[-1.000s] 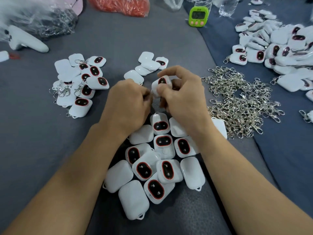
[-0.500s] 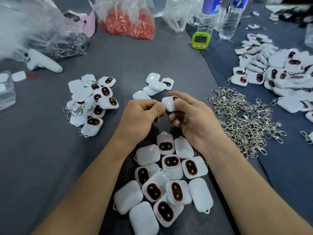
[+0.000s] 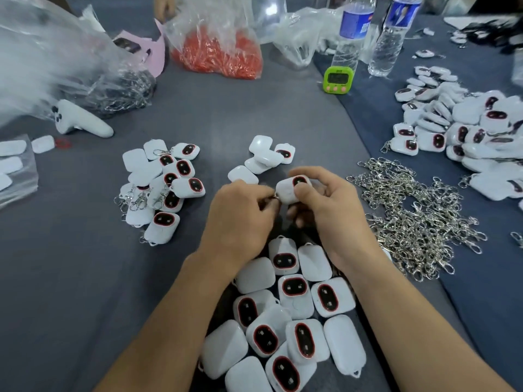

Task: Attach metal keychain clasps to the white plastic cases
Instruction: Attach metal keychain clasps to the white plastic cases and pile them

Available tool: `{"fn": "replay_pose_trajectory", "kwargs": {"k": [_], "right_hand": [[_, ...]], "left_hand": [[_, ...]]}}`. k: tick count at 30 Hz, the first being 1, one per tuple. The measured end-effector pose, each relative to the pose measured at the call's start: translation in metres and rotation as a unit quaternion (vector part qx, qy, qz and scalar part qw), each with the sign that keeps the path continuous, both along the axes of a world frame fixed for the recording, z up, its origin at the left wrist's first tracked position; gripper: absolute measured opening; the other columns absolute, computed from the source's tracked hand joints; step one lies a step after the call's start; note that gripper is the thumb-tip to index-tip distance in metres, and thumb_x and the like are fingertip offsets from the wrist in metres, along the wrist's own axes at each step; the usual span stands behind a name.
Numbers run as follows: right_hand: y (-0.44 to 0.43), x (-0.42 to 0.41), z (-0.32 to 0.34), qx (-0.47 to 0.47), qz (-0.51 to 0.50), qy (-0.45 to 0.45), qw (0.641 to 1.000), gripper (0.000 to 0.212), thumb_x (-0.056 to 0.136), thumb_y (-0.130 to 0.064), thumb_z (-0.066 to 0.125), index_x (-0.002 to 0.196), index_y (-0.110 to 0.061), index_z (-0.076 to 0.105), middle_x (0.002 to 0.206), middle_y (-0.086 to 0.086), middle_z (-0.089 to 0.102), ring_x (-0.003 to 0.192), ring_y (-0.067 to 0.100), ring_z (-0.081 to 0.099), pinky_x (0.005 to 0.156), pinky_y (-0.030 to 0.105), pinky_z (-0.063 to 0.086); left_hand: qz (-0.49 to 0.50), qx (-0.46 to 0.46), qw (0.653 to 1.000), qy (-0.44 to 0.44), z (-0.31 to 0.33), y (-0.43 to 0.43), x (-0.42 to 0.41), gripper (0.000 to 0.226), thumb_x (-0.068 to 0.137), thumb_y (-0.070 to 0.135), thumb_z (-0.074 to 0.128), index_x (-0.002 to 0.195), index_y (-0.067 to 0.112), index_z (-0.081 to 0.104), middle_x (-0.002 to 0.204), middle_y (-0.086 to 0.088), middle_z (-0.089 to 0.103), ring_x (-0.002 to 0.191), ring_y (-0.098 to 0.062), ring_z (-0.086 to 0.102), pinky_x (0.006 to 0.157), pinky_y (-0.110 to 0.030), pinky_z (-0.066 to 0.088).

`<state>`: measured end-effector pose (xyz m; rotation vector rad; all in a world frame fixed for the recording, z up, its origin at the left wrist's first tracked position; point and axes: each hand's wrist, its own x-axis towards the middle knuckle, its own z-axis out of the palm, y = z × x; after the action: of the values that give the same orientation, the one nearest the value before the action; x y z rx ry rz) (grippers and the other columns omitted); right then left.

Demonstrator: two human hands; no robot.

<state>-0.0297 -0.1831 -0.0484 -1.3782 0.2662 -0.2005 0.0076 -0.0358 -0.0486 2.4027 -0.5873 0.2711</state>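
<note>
Right hand (image 3: 331,213) grips a white plastic case (image 3: 290,191) in curled fingers; left hand (image 3: 240,219) pinches a metal clasp (image 3: 275,196) at its corner.

Glossy white plastic cases (image 3: 293,295), shiny metal clasps (image 3: 418,222), matt grey cloth (image 3: 70,264), crinkled clear plastic bags (image 3: 218,32).

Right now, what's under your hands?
A heap of white cases on the grey cloth. The left hand, pinching a clasp, and right hand, gripping one case, cover its far edge; anything there is hidden.
</note>
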Motion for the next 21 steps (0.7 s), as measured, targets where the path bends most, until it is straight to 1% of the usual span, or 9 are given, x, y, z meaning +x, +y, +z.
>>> {"fn": "replay_pose_trajectory", "kwargs": {"k": [3,6,8,10,12,14,16,19,21], "right_hand": [[-0.001,0.009,0.000,0.109,0.022,0.024,0.993,0.023,0.099,0.005,0.051,0.117,-0.001,0.064,0.077,0.011,0.069,0.051,0.019,0.055,0.043,0.024,0.042],[0.001,0.014,-0.001,0.138,0.034,0.029,0.989,0.023,0.099,0.004,0.053,0.118,-0.002,0.065,0.076,0.012,0.069,0.052,0.018,0.056,0.044,0.023,0.042],[0.003,0.015,-0.005,0.086,0.026,0.013,0.996,0.023,0.098,0.003,0.055,0.111,-0.009,0.069,0.074,0.009,0.069,0.052,0.020,0.054,0.044,0.026,0.042],[0.006,0.013,-0.009,-0.051,0.003,-0.011,0.999,0.023,0.094,-0.005,0.060,0.103,-0.022,0.072,0.070,0.010,0.068,0.052,0.023,0.051,0.048,0.031,0.044],[0.009,0.011,-0.014,-0.205,-0.020,-0.042,0.978,0.022,0.086,-0.017,0.063,0.098,-0.033,0.072,0.066,0.003,0.067,0.053,0.017,0.051,0.052,0.031,0.045],[0.011,0.009,-0.015,-0.267,-0.031,-0.061,0.961,0.021,0.084,-0.020,0.065,0.097,-0.036,0.070,0.064,-0.006,0.067,0.052,0.007,0.053,0.054,0.021,0.044],[0.010,0.010,-0.012,-0.203,-0.022,-0.041,0.978,0.020,0.090,-0.014,0.064,0.098,-0.030,0.071,0.066,-0.001,0.069,0.049,0.012,0.054,0.051,0.024,0.045],[0.002,0.012,-0.006,-0.040,-0.008,0.009,0.999,0.020,0.097,0.000,0.056,0.106,-0.013,0.069,0.070,0.011,0.069,0.052,0.023,0.056,0.047,0.029,0.045],[-0.002,0.012,-0.004,0.013,-0.004,0.025,1.000,0.021,0.098,0.004,0.053,0.110,-0.006,0.067,0.071,0.009,0.070,0.053,0.024,0.056,0.045,0.027,0.044]], "left_hand": [[-0.036,-0.169,0.967,0.187,0.000,0.007,0.010,0.012,0.091,0.026,0.069,0.083,0.030,0.078,0.065,0.001,0.067,0.059,-0.010,0.055,0.062,-0.027,0.047],[-0.018,-0.193,0.967,0.165,0.002,0.012,0.014,0.015,0.091,0.027,0.071,0.079,0.031,0.080,0.062,0.005,0.068,0.058,-0.007,0.059,0.059,-0.018,0.046],[-0.014,-0.126,0.988,0.084,0.000,0.015,0.012,0.019,0.091,0.026,0.070,0.075,0.020,0.079,0.063,0.002,0.069,0.063,-0.016,0.061,0.059,-0.025,0.046],[-0.015,0.007,1.000,-0.010,-0.002,0.014,0.010,0.025,0.092,0.023,0.067,0.069,0.014,0.074,0.063,-0.002,0.065,0.062,-0.023,0.055,0.059,-0.035,0.038],[-0.008,0.121,0.988,-0.097,-0.002,0.010,0.007,0.022,0.086,0.015,0.068,0.064,0.010,0.070,0.064,-0.011,0.061,0.063,-0.028,0.049,0.059,-0.035,0.027],[0.000,0.149,0.982,-0.120,-0.004,0.006,0.004,0.021,0.083,0.012,0.069,0.063,0.009,0.067,0.064,-0.013,0.058,0.063,-0.030,0.048,0.060,-0.036,0.028],[0.011,0.069,0.996,-0.062,-0.007,0.007,0.004,0.024,0.089,0.018,0.066,0.066,0.012,0.067,0.065,-0.006,0.059,0.065,-0.024,0.050,0.061,-0.039,0.038],[0.028,-0.115,0.992,0.045,-0.007,0.010,0.008,0.009,0.086,0.022,0.075,0.081,0.027,0.080,0.072,0.013,0.072,0.073,-0.002,0.065,0.062,-0.010,0.043],[0.028,-0.203,0.971,0.120,-0.006,0.011,0.010,0.015,0.083,0.020,0.080,0.085,0.035,0.081,0.080,0.023,0.075,0.079,0.006,0.069,0.068,-0.004,0.045]]}}
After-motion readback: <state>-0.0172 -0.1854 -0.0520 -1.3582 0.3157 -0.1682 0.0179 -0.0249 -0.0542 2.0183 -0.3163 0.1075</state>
